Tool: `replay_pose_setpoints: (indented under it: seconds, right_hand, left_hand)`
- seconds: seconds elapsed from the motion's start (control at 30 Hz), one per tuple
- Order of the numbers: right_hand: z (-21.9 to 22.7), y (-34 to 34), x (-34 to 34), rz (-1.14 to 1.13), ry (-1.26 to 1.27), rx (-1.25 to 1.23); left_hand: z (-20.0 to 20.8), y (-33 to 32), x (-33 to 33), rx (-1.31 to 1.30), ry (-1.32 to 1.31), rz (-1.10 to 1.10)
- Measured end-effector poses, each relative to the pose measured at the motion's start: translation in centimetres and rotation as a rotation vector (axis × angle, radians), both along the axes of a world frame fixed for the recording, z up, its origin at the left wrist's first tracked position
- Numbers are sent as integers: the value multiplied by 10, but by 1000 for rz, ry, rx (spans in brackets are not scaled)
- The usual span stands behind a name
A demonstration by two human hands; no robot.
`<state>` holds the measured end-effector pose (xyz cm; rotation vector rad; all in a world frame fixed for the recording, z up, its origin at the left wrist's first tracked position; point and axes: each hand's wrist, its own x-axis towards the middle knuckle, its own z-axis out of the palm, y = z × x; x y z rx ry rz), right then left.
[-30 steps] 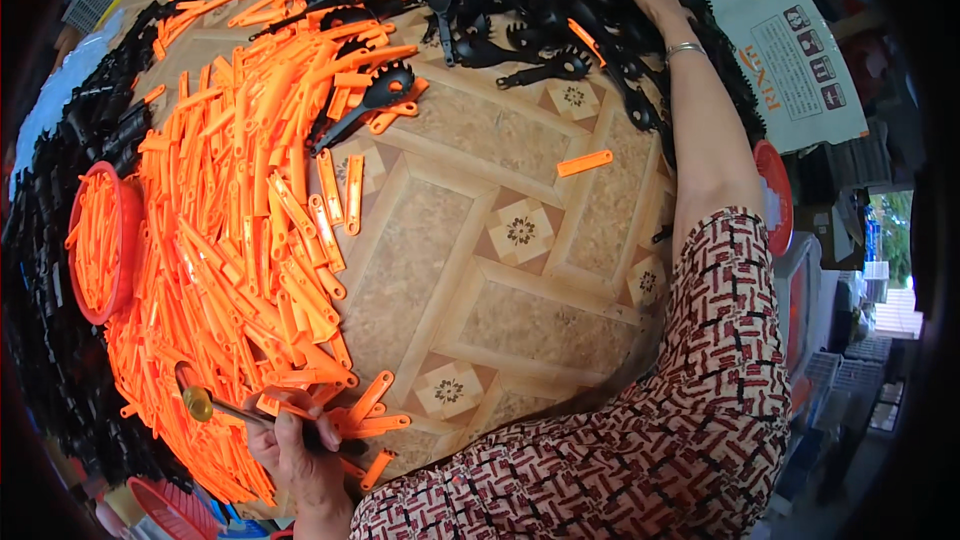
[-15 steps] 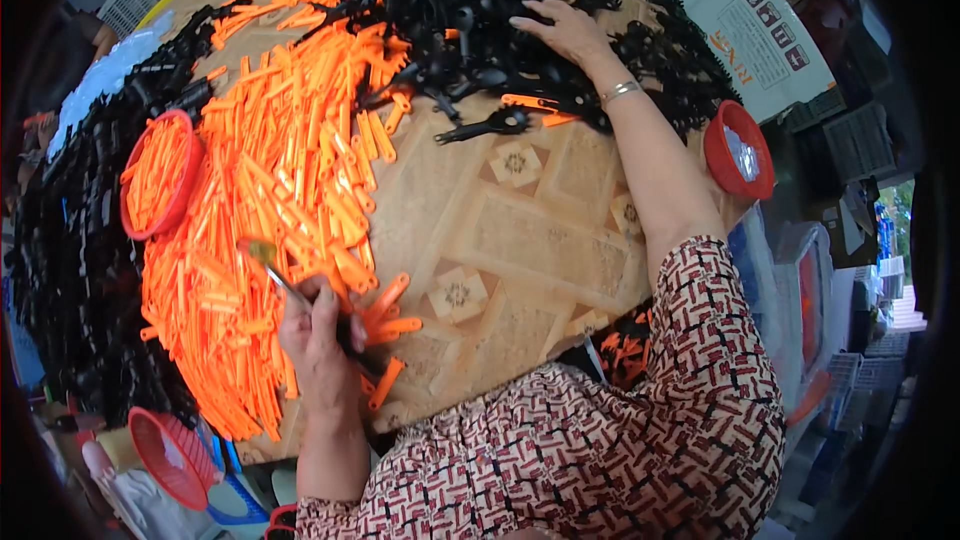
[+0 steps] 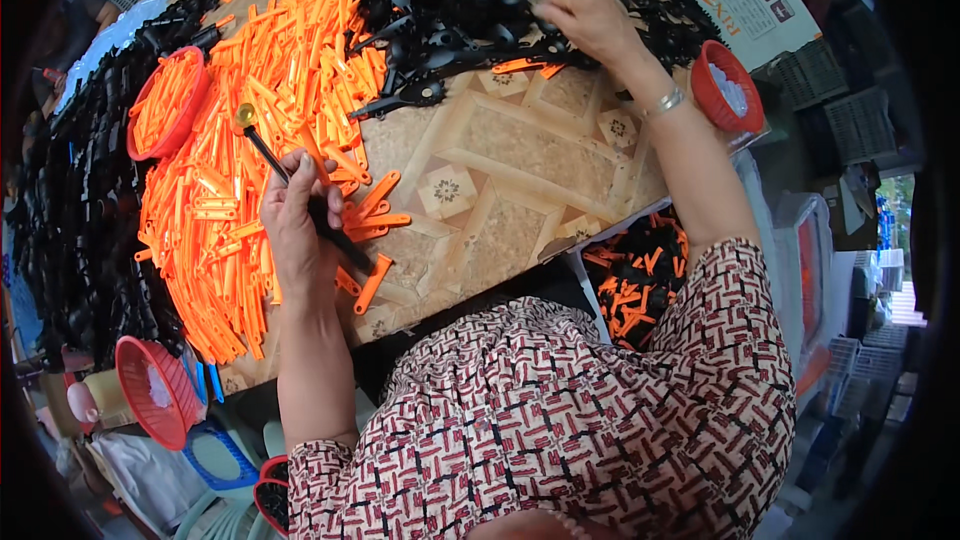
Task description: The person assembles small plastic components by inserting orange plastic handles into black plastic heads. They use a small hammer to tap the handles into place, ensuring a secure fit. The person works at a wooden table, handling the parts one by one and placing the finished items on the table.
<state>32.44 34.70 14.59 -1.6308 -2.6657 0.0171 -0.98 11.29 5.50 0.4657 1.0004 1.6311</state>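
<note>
From where I stand, the far left of the table is banked with dark, slim pieces (image 3: 75, 210), and against them sits a red basket (image 3: 198, 105) filled with orange handles. Next to it spreads the big heap of orange handles (image 3: 205, 230), covering the tabletop (image 3: 520, 145) almost to its near edge. Over the right side of that heap is the left hand (image 3: 297, 215), its fingers wrapped firmly round an amber-headed mallet (image 3: 265, 150), whose head points up and away over the heap; an orange piece shows right by the fingers, though I can't tell whether it's held too. A few loose handles (image 3: 374, 285) lie just beside the wrist. Farther right and back, black utensil heads (image 3: 440, 0) lie in a tangle, and the right hand (image 3: 600, 25) is above their near edge, fingers curled; I can't tell if anything is pinched there. I'd judge the step in hand to be picking among the black heads with the mallet at the ready, and that calls for a sure pinch on one piece without dragging its neighbours along. Below the table edge are mixed orange and black pieces (image 3: 630, 315), and at the far right stands a red bowl (image 3: 703, 92) with something whitish inside.
</note>
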Motion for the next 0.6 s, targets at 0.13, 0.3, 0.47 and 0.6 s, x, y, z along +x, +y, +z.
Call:
replay_pose_setpoints:
  seconds: [0.13, 0.3, 0.47, 0.6]
  right_hand:
    - [-43, -28, 50, -31, -132, 94]
    - [-70, -63, 35, 229, 156, 214]
    - [-78, -95, 8, 394, 153, 400]
    - [-86, -103, -13, 334, 369, 505]
  left_hand:
    - [0, 3, 3, 36, -68, -27]
    - [-5, 4, -5, 67, -26, 4]
    - [2, 5, -10, 80, -36, 70]
    - [-4, 6, -17, 144, -67, -2]
